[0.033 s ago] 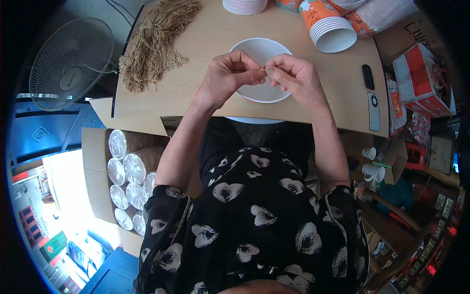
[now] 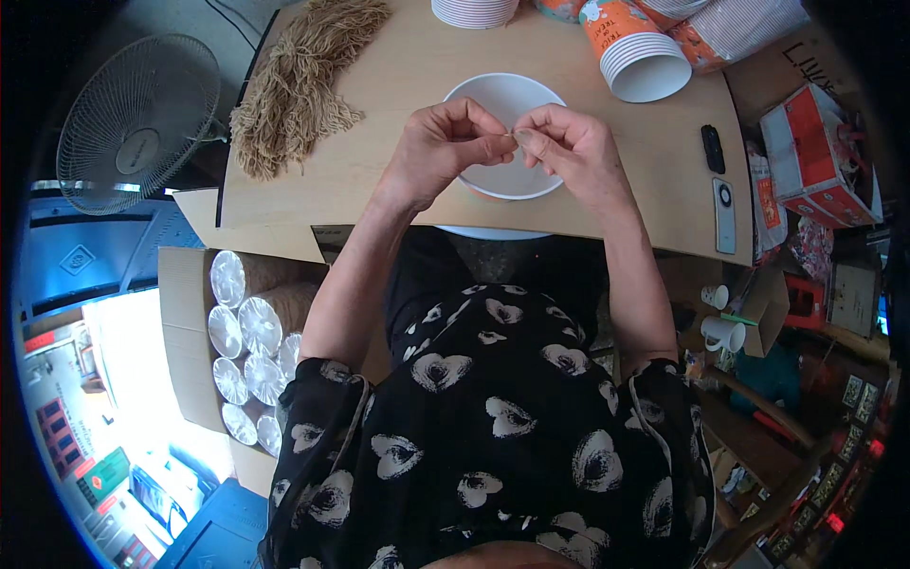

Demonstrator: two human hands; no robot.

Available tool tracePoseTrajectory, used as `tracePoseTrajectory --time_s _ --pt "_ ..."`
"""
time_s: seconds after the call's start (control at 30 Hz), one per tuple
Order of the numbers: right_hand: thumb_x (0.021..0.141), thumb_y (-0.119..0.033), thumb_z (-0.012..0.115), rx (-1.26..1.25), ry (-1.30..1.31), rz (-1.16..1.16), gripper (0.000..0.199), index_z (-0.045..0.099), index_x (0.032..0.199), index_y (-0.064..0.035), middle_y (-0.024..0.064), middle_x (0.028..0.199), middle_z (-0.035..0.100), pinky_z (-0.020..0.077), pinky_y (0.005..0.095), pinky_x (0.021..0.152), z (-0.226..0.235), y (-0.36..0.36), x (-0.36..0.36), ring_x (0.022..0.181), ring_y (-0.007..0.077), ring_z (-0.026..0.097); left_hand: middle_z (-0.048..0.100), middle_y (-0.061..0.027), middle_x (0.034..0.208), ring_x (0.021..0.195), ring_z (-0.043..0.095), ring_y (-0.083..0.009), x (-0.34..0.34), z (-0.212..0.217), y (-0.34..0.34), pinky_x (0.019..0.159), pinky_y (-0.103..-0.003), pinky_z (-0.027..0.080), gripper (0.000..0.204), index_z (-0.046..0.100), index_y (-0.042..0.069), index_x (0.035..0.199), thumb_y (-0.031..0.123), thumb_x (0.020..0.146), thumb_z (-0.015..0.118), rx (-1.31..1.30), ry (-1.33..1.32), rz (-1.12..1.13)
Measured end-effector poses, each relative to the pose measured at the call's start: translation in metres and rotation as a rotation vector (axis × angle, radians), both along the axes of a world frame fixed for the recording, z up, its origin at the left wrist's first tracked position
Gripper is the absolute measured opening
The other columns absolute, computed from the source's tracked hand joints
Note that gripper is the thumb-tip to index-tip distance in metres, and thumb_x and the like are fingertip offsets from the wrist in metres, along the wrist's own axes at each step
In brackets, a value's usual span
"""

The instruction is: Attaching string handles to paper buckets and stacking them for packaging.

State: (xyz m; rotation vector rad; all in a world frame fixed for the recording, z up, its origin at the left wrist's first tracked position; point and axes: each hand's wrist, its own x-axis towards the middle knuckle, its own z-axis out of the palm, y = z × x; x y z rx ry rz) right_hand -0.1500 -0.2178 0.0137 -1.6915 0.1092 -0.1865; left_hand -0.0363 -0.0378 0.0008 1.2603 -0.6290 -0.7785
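Over a white round tub (image 2: 507,93) near the table's front edge, my two hands meet at the fingertips. My left hand (image 2: 452,147) is closed in a pinch of thumb and forefinger. Facing it, my right hand (image 2: 572,149) pinches the same way, its other fingers curled. A tiny pale, thread-thin bit shows between the fingertips, too small to name. To the left on the table lies a heap of tan twisted cords (image 2: 299,90).
Orange printed paper cups (image 2: 630,43), nested, lie at the back right. A white stack (image 2: 474,11) stands at the far edge. On the right are a black object (image 2: 712,149) and a grey remote-like device (image 2: 724,216). Left: a fan (image 2: 139,128) and a carton (image 2: 185,332) of wrapped stacks.
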Motion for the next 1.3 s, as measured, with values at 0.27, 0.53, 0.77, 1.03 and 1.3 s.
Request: tracePoseTrajectory --time_s 0.27,0.53,0.77,1.03,1.3 --pt "0.097 -0.008 0.065 -0.02 -0.043 -0.051 0.013 0.07 0.102 0.0029 0.0017 0.083 0.069 0.0489 0.0213 0.065 -0.002 0.003 0.001 0.072 0.006 0.06 0.074 -0.012 0.1 0.085 0.071 -0.0147 0.005 0.003 0.009 0.072 -0.023 0.056 0.024 0.064 0.0 0.117 0.004 0.094 0.068 0.01 0.112 -0.065" --pt "0.097 -0.011 0.067 -0.048 -0.113 -0.052 0.015 0.07 0.102 0.0027 0.0038 0.085 0.072 0.0518 0.0229 0.071 -0.005 0.0 0.001 0.075 0.0074 0.062 0.074 -0.0163 0.11 0.069 0.065 -0.0098 0.007 0.008 0.011 0.062 -0.019 0.051 0.049 0.05 -0.001 0.138 -0.001 0.091 0.063 0.009 0.152 -0.112" --pt "0.098 -0.009 0.064 -0.068 -0.15 -0.07 0.013 0.069 0.101 0.0019 0.0043 0.083 0.072 0.0511 0.023 0.071 -0.008 -0.002 -0.001 0.076 0.0075 0.062 0.074 -0.0154 0.108 0.068 0.067 -0.0101 0.005 0.008 0.009 0.061 -0.02 0.052 0.053 0.048 -0.003 0.14 -0.006 0.087 0.059 -0.026 0.158 -0.117" --pt "0.094 -0.008 0.066 0.009 -0.116 -0.075 0.011 0.067 0.097 0.002 -0.0008 0.08 0.066 0.0482 0.022 0.068 -0.009 -0.003 -0.008 0.071 0.0049 0.057 0.074 -0.0152 0.111 0.068 0.063 -0.0075 0.006 0.011 0.009 0.063 -0.02 0.05 0.05 0.05 -0.004 0.139 -0.005 0.09 0.054 0.037 0.122 -0.151" --pt "0.092 -0.005 0.068 -0.233 -0.079 -0.025 0.008 0.068 0.097 0.0017 -0.003 0.08 0.064 0.045 0.0212 0.063 0.008 -0.011 -0.021 0.07 0.0025 0.054 0.075 -0.0041 0.092 0.073 0.061 -0.0032 -0.007 0.014 -0.006 0.064 -0.022 0.049 0.019 0.076 0.002 0.107 0.009 0.089 0.074 0.155 -0.205 -0.033"
